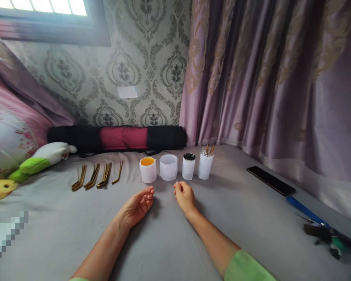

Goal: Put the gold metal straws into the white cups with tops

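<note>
My left hand (140,204) rests palm up on the grey bedsheet, its fingers loosely bent and nothing in it. Across a small gap, my right hand (185,196) lies with its fingers curled in and the thumb on top; no object shows in it. Just beyond both hands is a row of white-wrapped containers: one orange inside (148,172), a wide whitish one (168,168), a narrower one with a dark top (188,168), and a tall jar (205,166) with thin brown sticks. Left of them lie bent bronze-coloured straws (104,175) in small bundles, plus a single straw (117,172).
A long black and maroon bag (123,138) lies along the wall. Plush toys (46,156) sit at the left. A black phone (270,180) and keys on a blue strap (307,210) lie at the right, near the purple curtain (251,78).
</note>
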